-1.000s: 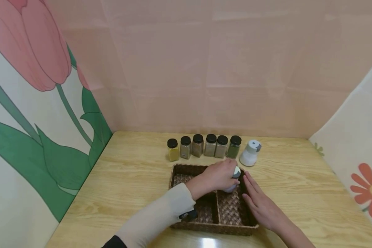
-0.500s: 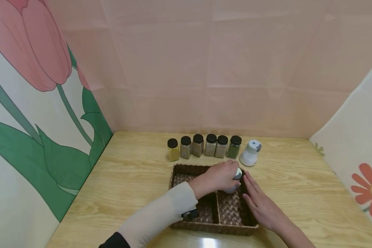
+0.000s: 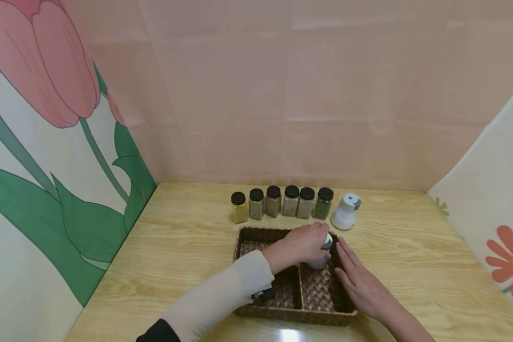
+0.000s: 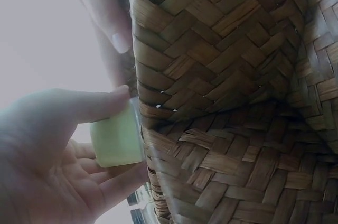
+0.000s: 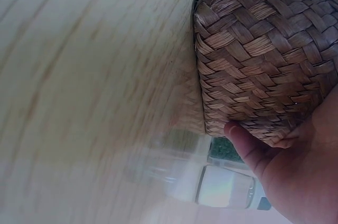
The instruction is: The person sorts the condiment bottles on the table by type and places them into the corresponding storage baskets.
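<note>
My left hand (image 3: 301,243) reaches over a brown woven tray (image 3: 299,315) with dividers. It grips a shaker (image 3: 319,263) with a pale grey-and-white top, low in the back right compartment. In the left wrist view, thumb and fingers curl round the pale greenish end of the shaker (image 4: 116,139), close to the weave, which hides the rest. My right hand (image 3: 361,285) lies along the outside of the tray's right wall, fingers straight. The right wrist view shows its thumb (image 5: 245,142) against the woven side (image 5: 264,60).
Behind the tray stands a row of several black-capped spice jars, from a yellow one (image 3: 239,213) to a green one (image 3: 322,208). A second white shaker (image 3: 344,216) stands at the row's right end. Wood-grain table (image 3: 188,237) spreads to both sides, with a pink cloth backdrop (image 3: 282,95) behind.
My left hand has shifted slightly to the right and down with the shaker in its grip. The right hand stays at the tray's side; the jars have not moved.
</note>
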Tool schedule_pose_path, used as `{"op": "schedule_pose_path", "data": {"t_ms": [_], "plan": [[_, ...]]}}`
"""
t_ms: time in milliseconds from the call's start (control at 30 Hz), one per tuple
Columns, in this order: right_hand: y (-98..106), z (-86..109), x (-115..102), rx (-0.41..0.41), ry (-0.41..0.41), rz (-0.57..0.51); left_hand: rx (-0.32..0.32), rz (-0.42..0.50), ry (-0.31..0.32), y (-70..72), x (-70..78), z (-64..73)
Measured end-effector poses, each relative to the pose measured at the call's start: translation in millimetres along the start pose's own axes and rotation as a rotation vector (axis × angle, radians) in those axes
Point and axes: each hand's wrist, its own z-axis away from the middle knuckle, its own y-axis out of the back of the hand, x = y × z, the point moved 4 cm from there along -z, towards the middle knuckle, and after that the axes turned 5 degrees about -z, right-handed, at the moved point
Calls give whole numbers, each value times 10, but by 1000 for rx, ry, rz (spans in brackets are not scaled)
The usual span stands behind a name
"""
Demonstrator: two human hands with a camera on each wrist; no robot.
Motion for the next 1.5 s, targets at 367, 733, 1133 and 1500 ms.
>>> {"op": "schedule_pose_path", "data": {"t_ms": [367,733,1133,1500], "plan": [[4,-26,-5,-18,-11,11,-13,-43,4,19,11,-13],[-1,-11,23,-23,-15,-2,12,-116,-7,133,14,70],[3,-26,-5,-21,-10,4,32,-34,-34,195,-221,148],[-7,-23,-8,-3,-1,11,90,101,-16,286,-595,291]]}}
